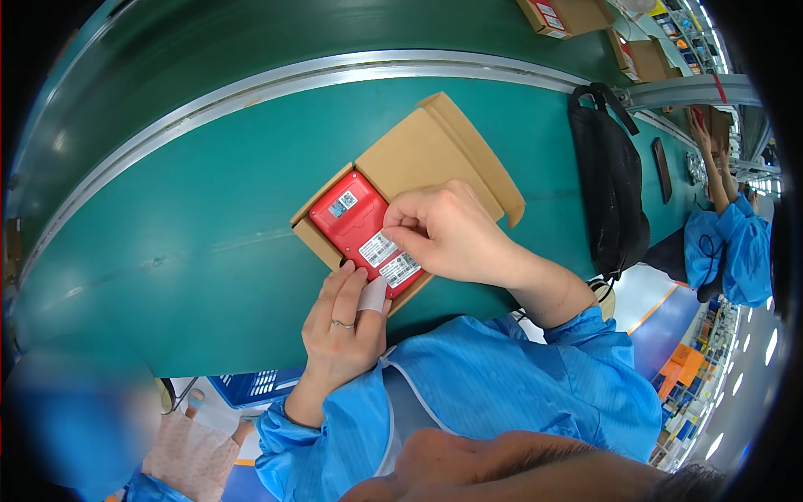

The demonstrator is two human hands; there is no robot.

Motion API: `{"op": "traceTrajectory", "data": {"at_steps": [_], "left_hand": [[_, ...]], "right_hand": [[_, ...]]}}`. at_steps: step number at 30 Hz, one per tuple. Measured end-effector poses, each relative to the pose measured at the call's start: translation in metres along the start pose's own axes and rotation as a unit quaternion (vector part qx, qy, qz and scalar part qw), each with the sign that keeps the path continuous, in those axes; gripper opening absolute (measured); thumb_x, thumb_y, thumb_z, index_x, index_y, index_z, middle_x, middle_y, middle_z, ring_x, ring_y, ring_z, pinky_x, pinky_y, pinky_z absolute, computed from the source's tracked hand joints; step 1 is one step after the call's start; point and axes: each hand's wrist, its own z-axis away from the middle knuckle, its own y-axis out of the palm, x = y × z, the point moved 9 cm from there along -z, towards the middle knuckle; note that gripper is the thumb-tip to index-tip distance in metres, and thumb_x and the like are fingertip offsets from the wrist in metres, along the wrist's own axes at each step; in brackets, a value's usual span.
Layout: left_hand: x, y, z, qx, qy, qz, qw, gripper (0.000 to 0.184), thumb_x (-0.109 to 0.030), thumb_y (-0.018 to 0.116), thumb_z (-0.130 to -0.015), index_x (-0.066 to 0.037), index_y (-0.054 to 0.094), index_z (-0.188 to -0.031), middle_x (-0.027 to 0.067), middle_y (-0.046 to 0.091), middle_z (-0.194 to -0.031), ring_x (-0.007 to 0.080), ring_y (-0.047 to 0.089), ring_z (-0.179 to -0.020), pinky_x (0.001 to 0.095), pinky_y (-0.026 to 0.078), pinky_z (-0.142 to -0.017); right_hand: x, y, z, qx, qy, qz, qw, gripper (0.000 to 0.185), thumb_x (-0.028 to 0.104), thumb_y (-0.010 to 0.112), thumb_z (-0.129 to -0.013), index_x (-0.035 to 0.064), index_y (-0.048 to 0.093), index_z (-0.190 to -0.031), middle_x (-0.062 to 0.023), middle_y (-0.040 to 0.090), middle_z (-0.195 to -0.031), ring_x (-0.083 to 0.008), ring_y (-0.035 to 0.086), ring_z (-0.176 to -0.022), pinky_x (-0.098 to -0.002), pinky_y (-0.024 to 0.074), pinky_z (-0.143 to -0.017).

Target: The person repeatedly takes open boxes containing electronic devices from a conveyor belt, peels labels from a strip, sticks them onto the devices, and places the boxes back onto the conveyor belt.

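Observation:
A red device with a moulded back (350,219) lies in an open cardboard box (410,152), whose lid is folded back to the upper right. A small code sticker (342,203) is near its far end. Two printed white labels sit toward the near end, an upper label (377,249) and a lower label (400,269). My right hand (452,233) is closed in a pinch at the upper label's right corner. At the box's near edge, my left hand (345,325), wearing a ring, is closed on a white slip of paper (373,295).
A black bag (609,184) lies on the green table (192,243) at right, with a dark flat object (662,171) beyond it. A metal rail (335,75) runs along the back. More open boxes (573,15) stand behind it. A co-worker's blue sleeve (740,247) is at far right.

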Motion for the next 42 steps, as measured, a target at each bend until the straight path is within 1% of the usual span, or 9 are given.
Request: {"op": "traceTrajectory", "data": {"at_steps": [17,23,28,29,32,33,34,38,42], "left_hand": [[0.002,0.001,-0.013,0.038,0.000,-0.027,0.999,0.016,-0.013,0.068,-0.068,-0.006,0.059,-0.079,0.0077,0.060,-0.113,0.0225,0.059,-0.086,0.0436,0.048,-0.080],[-0.001,-0.001,-0.012,0.035,-0.006,-0.050,0.998,0.017,-0.013,0.067,-0.067,-0.006,0.060,-0.081,0.0069,0.061,-0.112,0.0211,0.057,-0.086,0.0457,0.041,-0.086],[-0.005,-0.004,-0.013,0.028,-0.005,-0.048,0.998,0.013,-0.009,0.066,-0.068,-0.002,0.057,-0.074,0.0078,0.060,-0.113,0.0252,0.056,-0.087,0.0468,0.041,-0.086],[-0.006,-0.004,-0.013,0.026,-0.001,-0.049,0.998,0.012,-0.009,0.065,-0.068,-0.002,0.058,-0.075,0.0077,0.060,-0.113,0.0252,0.056,-0.087,0.0469,0.041,-0.086],[-0.007,-0.003,-0.013,0.024,-0.005,-0.045,0.999,0.010,-0.007,0.063,-0.071,-0.002,0.060,-0.080,0.0078,0.061,-0.111,0.0267,0.055,-0.091,0.0456,0.041,-0.086],[-0.006,-0.003,-0.013,0.022,-0.003,-0.035,0.999,0.011,-0.007,0.063,-0.072,-0.003,0.060,-0.080,0.0081,0.061,-0.111,0.0272,0.055,-0.092,0.0456,0.041,-0.086],[-0.005,-0.005,-0.010,0.018,0.004,-0.023,1.000,0.011,-0.008,0.064,-0.072,-0.004,0.060,-0.081,0.0085,0.061,-0.111,0.0277,0.055,-0.094,0.0457,0.040,-0.087],[0.007,-0.042,0.005,-0.060,-0.021,0.056,0.996,0.005,-0.005,0.059,-0.076,-0.001,0.057,-0.074,0.0116,0.064,-0.103,0.0338,0.051,-0.100,0.0431,0.041,-0.086],[0.040,-0.054,0.025,-0.092,-0.115,0.070,0.987,0.015,-0.005,0.054,-0.081,0.003,0.054,-0.067,0.0134,0.066,-0.097,0.0335,0.051,-0.100,0.0416,0.041,-0.085]], "right_hand": [[0.002,0.004,0.005,-0.055,-0.055,0.135,0.988,0.004,0.009,0.061,-0.075,0.0045,0.061,-0.076,-0.0083,0.060,-0.062,-0.0231,0.059,-0.055,-0.0331,0.0450,-0.049],[0.027,0.014,0.030,-0.129,-0.111,0.378,0.910,0.018,0.011,0.063,-0.069,0.0083,0.059,-0.086,-0.0027,0.056,-0.073,-0.0182,0.058,-0.062,-0.0305,0.0448,-0.049],[0.054,-0.049,0.083,-0.339,-0.209,0.460,0.794,0.032,0.016,0.062,-0.062,0.0092,0.060,-0.093,-0.0023,0.056,-0.088,-0.0180,0.056,-0.078,-0.0268,0.0458,-0.056],[0.055,-0.065,0.087,-0.352,-0.192,0.452,0.797,0.030,0.014,0.064,-0.068,0.0070,0.058,-0.097,-0.0060,0.060,-0.087,-0.0216,0.059,-0.072,-0.0290,0.0469,-0.055],[-0.008,-0.083,0.078,-0.217,0.002,0.157,0.964,0.028,0.012,0.061,-0.078,0.0026,0.055,-0.104,-0.0113,0.060,-0.079,-0.0252,0.060,-0.061,-0.0308,0.0476,-0.053],[-0.034,-0.071,0.070,-0.130,0.054,-0.060,0.988,0.024,0.010,0.052,-0.086,-0.0018,0.051,-0.106,-0.0128,0.061,-0.072,-0.0236,0.060,-0.052,-0.0307,0.0476,-0.051],[-0.049,-0.058,0.067,-0.078,0.114,-0.261,0.955,0.019,0.008,0.046,-0.088,-0.0026,0.051,-0.103,-0.0092,0.063,-0.074,-0.0156,0.059,-0.052,-0.0264,0.0460,-0.049],[-0.078,-0.091,0.049,-0.130,0.123,-0.307,0.935,0.016,0.011,0.045,-0.091,0.0009,0.053,-0.100,-0.0053,0.062,-0.071,-0.0081,0.056,-0.049,-0.0170,0.0383,-0.043],[-0.106,-0.178,0.016,-0.253,0.102,-0.267,0.924,0.012,0.007,0.046,-0.089,0.0006,0.055,-0.094,-0.0042,0.061,-0.069,-0.0085,0.056,-0.048,-0.0182,0.0384,-0.041]]}}
